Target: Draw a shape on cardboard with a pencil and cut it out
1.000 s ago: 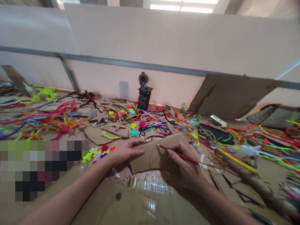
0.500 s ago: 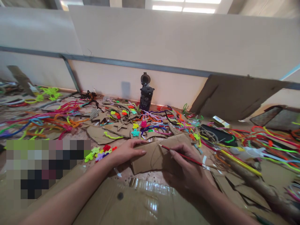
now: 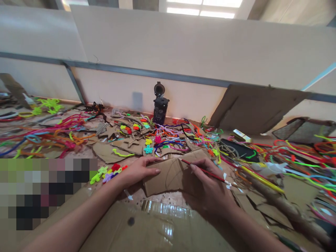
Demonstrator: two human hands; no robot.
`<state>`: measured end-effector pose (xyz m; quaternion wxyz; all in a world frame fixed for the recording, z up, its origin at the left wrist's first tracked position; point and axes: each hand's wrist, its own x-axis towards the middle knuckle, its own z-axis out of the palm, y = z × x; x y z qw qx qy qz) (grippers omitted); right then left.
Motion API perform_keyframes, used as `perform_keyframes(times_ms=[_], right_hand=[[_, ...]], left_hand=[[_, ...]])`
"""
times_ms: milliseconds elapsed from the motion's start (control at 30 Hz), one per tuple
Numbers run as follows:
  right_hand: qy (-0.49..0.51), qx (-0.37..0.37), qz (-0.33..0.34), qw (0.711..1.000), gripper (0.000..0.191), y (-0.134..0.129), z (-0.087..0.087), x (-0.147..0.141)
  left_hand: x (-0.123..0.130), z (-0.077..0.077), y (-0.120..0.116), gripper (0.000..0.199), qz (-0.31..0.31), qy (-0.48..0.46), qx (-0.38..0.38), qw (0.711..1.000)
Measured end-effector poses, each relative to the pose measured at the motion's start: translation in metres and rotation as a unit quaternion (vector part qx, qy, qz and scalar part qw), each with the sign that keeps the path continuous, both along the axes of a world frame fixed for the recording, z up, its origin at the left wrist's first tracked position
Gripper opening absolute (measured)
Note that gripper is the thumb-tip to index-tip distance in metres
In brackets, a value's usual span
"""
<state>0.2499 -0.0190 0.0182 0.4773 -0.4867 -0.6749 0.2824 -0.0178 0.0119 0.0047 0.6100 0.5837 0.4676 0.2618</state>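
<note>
A rectangular piece of brown cardboard [image 3: 160, 180] lies tilted in front of me, with a curved pencil line drawn across it. My left hand [image 3: 140, 171] grips its left edge, thumb on top and fingers around the far side. A red pencil [image 3: 208, 172] is pinched in my right hand [image 3: 210, 183], its tip on the cardboard near the far edge. Just beside my left wrist lie pipe-cleaner flowers [image 3: 106, 173] in green, purple and red. Beyond the cardboard, a cardboard star [image 3: 130, 141] rests among other cut pieces.
A black bottle [image 3: 160, 110] with its lid up stands at the back. Colourful pipe cleaners [image 3: 76, 122] spread widely over the table. To the right are a glue bottle [image 3: 270, 168], a cardboard tube [image 3: 283, 201] and a leaning cardboard sheet [image 3: 252, 108]. Taped cardboard [image 3: 147, 231] lies nearest me.
The pencil tip has moved slightly right and toward the far edge of the cardboard. My left hand keeps its grip. The whole view has shifted a little.
</note>
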Motion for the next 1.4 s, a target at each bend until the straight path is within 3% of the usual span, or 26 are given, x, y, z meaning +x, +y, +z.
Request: perform_keyframes(times_ms=[233,433,567,767,900,1300,1400], right_hand=[[0.039,-0.019,-0.026,0.999,0.02,0.005,-0.01,0.001],[0.032,-0.023,-0.01,0.999,0.022,0.0,0.0,-0.002],[0.018,-0.018,-0.011,1.0,0.022,0.001,-0.003,-0.001],[0.027,-0.015,-0.074,0.997,0.017,0.008,-0.015,0.005],[0.034,-0.009,-0.053,0.998,0.018,0.009,-0.016,0.007],[0.041,-0.006,-0.089,0.995,0.017,0.011,-0.018,0.013],[0.034,-0.014,-0.062,0.997,0.018,0.009,-0.016,0.012]], left_hand=[[0.0,0.002,0.001,0.063,-0.001,0.028,0.013,1.0],[-0.001,0.002,0.003,0.058,-0.005,0.048,0.041,0.998],[0.0,0.001,0.002,0.061,0.002,0.034,0.017,0.999],[0.001,0.003,0.0,0.059,0.014,0.026,0.001,1.0],[0.001,0.003,0.0,0.061,0.011,0.024,-0.002,1.0],[0.0,0.008,0.001,0.058,-0.002,0.072,0.052,0.996],[0.0,0.007,0.001,0.061,0.001,0.053,0.045,0.998]])
